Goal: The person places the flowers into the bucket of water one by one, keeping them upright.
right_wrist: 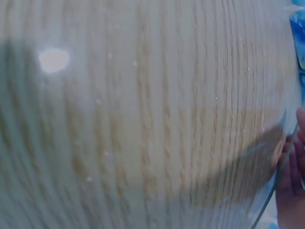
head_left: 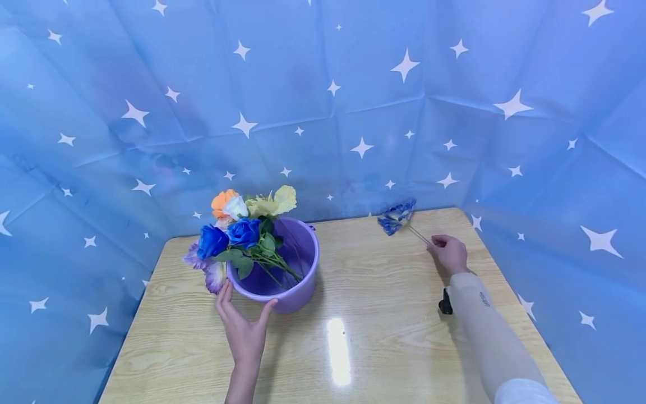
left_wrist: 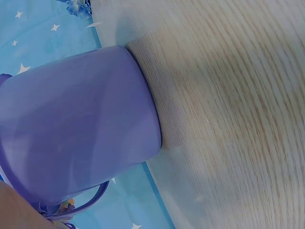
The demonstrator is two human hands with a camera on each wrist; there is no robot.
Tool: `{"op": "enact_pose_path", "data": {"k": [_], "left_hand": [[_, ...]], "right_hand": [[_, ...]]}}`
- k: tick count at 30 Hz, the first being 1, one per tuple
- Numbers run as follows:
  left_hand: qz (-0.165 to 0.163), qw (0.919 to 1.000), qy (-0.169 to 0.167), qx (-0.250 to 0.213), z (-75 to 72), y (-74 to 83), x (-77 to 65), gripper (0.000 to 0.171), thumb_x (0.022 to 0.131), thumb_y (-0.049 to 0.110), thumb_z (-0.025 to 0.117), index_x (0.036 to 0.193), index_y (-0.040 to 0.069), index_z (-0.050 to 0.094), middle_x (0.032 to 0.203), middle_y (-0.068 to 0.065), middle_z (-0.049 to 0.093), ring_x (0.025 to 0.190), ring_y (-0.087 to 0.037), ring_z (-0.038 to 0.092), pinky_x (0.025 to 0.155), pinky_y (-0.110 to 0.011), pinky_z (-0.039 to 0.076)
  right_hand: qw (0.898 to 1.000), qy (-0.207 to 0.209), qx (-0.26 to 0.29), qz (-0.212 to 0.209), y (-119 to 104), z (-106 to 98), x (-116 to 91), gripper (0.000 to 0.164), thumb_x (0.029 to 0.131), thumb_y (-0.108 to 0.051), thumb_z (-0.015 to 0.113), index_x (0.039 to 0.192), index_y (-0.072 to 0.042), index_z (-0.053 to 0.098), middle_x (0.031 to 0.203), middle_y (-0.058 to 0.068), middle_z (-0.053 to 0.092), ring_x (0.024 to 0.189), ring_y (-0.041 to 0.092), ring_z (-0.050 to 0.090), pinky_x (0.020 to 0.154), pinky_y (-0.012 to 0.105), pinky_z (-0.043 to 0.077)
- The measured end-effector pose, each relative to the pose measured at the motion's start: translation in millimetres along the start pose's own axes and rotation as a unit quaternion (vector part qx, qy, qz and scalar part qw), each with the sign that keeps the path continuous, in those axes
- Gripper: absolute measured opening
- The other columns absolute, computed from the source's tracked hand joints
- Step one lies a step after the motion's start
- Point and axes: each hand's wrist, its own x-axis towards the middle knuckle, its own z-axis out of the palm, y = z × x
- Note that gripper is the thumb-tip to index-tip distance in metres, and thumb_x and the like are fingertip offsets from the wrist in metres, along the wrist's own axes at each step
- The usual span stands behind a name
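Observation:
A purple bucket (head_left: pixel 301 293) stands on the left half of the table, with artificial flowers leaning out over its left rim. Among them are blue roses (head_left: pixel 244 232), an orange flower (head_left: pixel 222 204), a pale yellow flower (head_left: pixel 272 203) and purple-white petals (head_left: pixel 214 276). My left hand (head_left: pixel 245 331) touches the bucket's near side at the rim, thumb spread wide from the fingers. At the right, my right hand (head_left: pixel 451 255) pinches the thin stem of a blue flower (head_left: pixel 397 216), its bloom pointing to the back left. In the right wrist view the stem (right_wrist: pixel 272 188) crosses the fingers.
The wooden table (head_left: pixel 373 292) reaches back to a blue curtain (head_left: pixel 323 112) with white stars, which also runs along both sides. A bucket handle (left_wrist: pixel 90 202) hangs beside the wall in the left wrist view. A black device (head_left: pixel 445 303) is at the right wrist.

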Motion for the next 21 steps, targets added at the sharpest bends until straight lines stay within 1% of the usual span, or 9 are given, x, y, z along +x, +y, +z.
{"op": "enact_pose_path", "data": {"k": [2,8,16,19,21], "left_hand": [[0.004,1.0,0.002,0.002,0.0,-1.1,0.0,0.109,0.062,0.026,0.094,0.149,-0.002,0.033,0.149,-0.018,0.037,0.139,-0.035,0.039,0.126,-0.029,0.027],[-0.001,1.0,0.001,-0.001,-0.2,-1.1,-0.2,0.109,0.062,0.025,0.094,0.148,-0.003,0.034,0.15,-0.019,0.037,0.139,-0.033,0.039,0.126,-0.022,0.025],[0.008,0.9999,0.004,-0.006,0.8,-0.7,0.0,0.108,0.062,0.023,0.094,0.148,-0.003,0.034,0.149,-0.018,0.037,0.138,-0.035,0.039,0.125,-0.019,0.024],[0.009,0.9999,0.004,-0.005,0.4,-0.2,0.5,0.107,0.063,0.023,0.094,0.148,-0.003,0.034,0.149,-0.019,0.037,0.138,-0.037,0.039,0.125,-0.02,0.025],[0.006,1.0,0.005,-0.006,-0.2,0.1,0.6,0.107,0.064,0.023,0.094,0.148,-0.003,0.034,0.149,-0.019,0.037,0.139,-0.036,0.039,0.125,-0.02,0.025]], "right_hand": [[1.0,0.0,-0.009,-0.005,1.0,0.3,1.2,0.038,0.097,-0.017,0.063,0.13,0.004,0.061,0.122,0.027,0.064,0.11,0.04,0.061,0.095,0.054,0.053],[1.0,0.006,-0.018,-0.009,1.6,-0.4,3.2,0.031,0.098,-0.016,0.063,0.122,0.001,0.066,0.118,0.025,0.066,0.108,0.039,0.061,0.093,0.054,0.053],[0.999,0.0,-0.043,-0.028,1.0,0.6,2.8,0.022,0.098,-0.015,0.063,0.111,-0.001,0.073,0.113,0.025,0.07,0.106,0.04,0.062,0.088,0.053,0.053],[0.998,0.001,-0.048,-0.031,-1.3,1.6,2.7,0.02,0.098,-0.015,0.063,0.109,-0.002,0.073,0.111,0.024,0.07,0.101,0.038,0.063,0.083,0.05,0.053],[0.998,0.001,-0.051,-0.032,-4.1,1.9,2.6,0.02,0.097,-0.015,0.063,0.109,-0.002,0.073,0.109,0.023,0.071,0.098,0.036,0.064,0.078,0.044,0.053]]}}
